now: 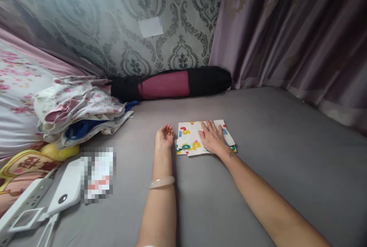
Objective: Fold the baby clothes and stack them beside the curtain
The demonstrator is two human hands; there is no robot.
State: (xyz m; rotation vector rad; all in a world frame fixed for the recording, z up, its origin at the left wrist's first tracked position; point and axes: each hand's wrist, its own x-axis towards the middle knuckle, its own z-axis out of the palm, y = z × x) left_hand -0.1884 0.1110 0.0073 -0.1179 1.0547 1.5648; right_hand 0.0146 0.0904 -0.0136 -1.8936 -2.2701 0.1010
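A folded white cloth with a bright red, yellow, blue and green print lies flat on the grey bed sheet. My right hand rests palm down on its right half, fingers spread, covering part of the print. The near edge of the cloth is uneven, with layers showing. Just left of the cloth, my left hand lies on its side with the palm partly turned up. Its fingers curl loosely and nothing shows in them. Whether it touches the cloth's edge I cannot tell.
A heap of printed clothes lies at the left, by a floral pillow. A white power strip and a white device with a cable are nearer. A black and red roll lies along the wall; purple curtains hang right.
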